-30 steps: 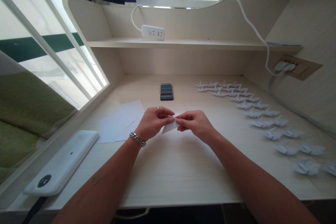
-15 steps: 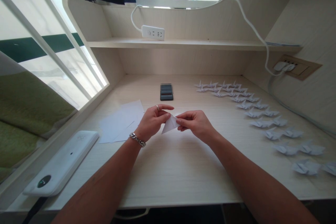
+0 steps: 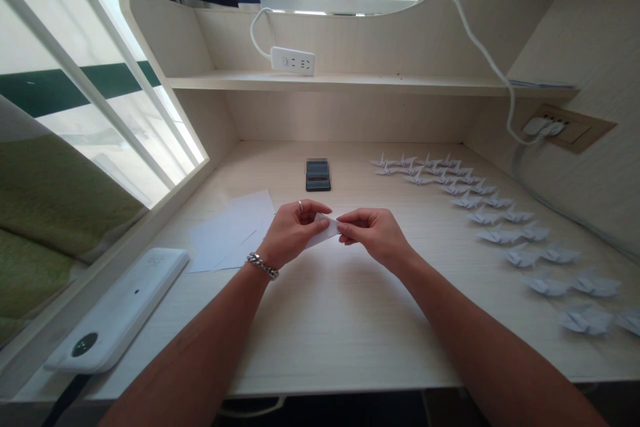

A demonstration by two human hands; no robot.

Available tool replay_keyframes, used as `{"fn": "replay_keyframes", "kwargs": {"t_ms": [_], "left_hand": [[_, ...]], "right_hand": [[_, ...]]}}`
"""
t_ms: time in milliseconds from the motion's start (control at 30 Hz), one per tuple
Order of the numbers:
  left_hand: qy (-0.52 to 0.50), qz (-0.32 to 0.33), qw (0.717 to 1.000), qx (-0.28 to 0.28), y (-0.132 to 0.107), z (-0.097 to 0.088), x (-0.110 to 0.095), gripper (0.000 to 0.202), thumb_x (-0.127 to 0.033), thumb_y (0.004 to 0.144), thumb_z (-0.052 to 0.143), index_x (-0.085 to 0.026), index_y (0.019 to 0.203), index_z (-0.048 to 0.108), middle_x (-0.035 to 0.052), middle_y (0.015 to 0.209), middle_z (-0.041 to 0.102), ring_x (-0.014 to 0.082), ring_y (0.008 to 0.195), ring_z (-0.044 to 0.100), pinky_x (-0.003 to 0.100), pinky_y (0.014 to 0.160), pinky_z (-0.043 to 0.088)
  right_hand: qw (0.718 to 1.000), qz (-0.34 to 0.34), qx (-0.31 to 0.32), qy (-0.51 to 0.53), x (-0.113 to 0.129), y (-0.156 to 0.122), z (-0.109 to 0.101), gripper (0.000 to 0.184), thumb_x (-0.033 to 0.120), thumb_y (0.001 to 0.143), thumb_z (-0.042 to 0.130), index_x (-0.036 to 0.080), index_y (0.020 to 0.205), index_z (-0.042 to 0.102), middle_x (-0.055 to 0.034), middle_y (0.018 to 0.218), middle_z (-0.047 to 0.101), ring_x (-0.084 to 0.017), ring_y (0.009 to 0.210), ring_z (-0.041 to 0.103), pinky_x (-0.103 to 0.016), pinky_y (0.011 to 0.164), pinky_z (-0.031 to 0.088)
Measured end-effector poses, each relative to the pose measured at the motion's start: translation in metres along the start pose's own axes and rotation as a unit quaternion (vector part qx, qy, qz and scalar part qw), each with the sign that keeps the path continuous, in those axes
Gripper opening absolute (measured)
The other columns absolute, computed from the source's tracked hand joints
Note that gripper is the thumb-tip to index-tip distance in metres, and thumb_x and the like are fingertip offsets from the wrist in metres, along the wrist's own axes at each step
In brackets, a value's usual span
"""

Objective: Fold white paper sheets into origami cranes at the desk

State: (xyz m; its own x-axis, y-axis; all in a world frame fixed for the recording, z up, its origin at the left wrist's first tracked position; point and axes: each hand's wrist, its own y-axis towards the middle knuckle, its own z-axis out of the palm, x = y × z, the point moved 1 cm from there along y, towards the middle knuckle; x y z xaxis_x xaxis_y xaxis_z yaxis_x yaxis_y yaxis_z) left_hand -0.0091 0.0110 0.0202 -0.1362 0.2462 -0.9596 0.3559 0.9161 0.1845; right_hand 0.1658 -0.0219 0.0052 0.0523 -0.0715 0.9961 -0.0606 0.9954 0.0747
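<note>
Between my two hands is a small folded white paper [image 3: 323, 233], held above the middle of the desk. My left hand [image 3: 293, 230], with a ring and a chain bracelet, pinches its left side, thumb on the near face and fingers behind. The right edge of the paper is caught between the thumb and fingertips of my right hand [image 3: 373, 230]. My fingers hide part of the paper's outline. To the left of my left hand lie flat white paper sheets [image 3: 225, 227], overlapping. Rows of folded paper cranes [image 3: 485, 215] stand along the right side.
A dark phone [image 3: 319, 175] lies beyond my hands. At the left edge rests a white power bank [image 3: 125, 307] with a black cable. A power strip [image 3: 293, 61] sits on the shelf [image 3: 350, 83]; a white cord runs to the wall socket [image 3: 570, 128] at right.
The paper has gone from a triangular shape pointing down to a narrower, slanted strip. My left thumb has shifted right and down over it. My right hand has barely moved.
</note>
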Motion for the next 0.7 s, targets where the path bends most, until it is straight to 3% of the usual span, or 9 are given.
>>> {"fn": "replay_keyframes", "kwargs": {"t_ms": [167,433,700], "left_hand": [[0.007,0.005,1.0,-0.008,0.0,0.0022,0.0025,0.028,-0.033,0.067,0.077,-0.012,0.085,0.07,0.0003,0.061,0.059,0.0094,0.055,0.05,0.022,0.05,0.037],[-0.038,0.013,0.999,-0.034,-0.0004,0.0033,-0.0008,0.025,-0.029,0.064,0.079,-0.012,0.081,0.07,-0.0012,0.058,0.059,0.007,0.051,0.047,0.02,0.046,0.035],[-0.036,0.004,0.999,-0.034,-0.0017,0.0029,-0.0023,0.025,-0.029,0.062,0.08,-0.013,0.08,0.071,-0.0001,0.061,0.062,0.0091,0.054,0.052,0.022,0.049,0.039]], "right_hand": [[0.998,-0.065,-0.02,-0.009,0.0001,-0.0023,0.0021,0.03,0.033,0.062,0.082,0.014,0.085,0.073,-0.0046,0.068,0.071,-0.017,0.061,0.067,-0.031,0.062,0.057],[0.995,-0.092,-0.036,-0.009,-0.0006,-0.0048,0.005,0.035,0.028,0.06,0.083,0.016,0.091,0.073,-0.0071,0.085,0.075,-0.02,0.077,0.07,-0.034,0.074,0.058],[0.998,-0.049,-0.032,0.011,0.005,-0.0044,0.004,0.03,0.04,0.067,0.078,0.014,0.082,0.075,-0.0054,0.067,0.071,-0.019,0.063,0.068,-0.037,0.067,0.059]]}}
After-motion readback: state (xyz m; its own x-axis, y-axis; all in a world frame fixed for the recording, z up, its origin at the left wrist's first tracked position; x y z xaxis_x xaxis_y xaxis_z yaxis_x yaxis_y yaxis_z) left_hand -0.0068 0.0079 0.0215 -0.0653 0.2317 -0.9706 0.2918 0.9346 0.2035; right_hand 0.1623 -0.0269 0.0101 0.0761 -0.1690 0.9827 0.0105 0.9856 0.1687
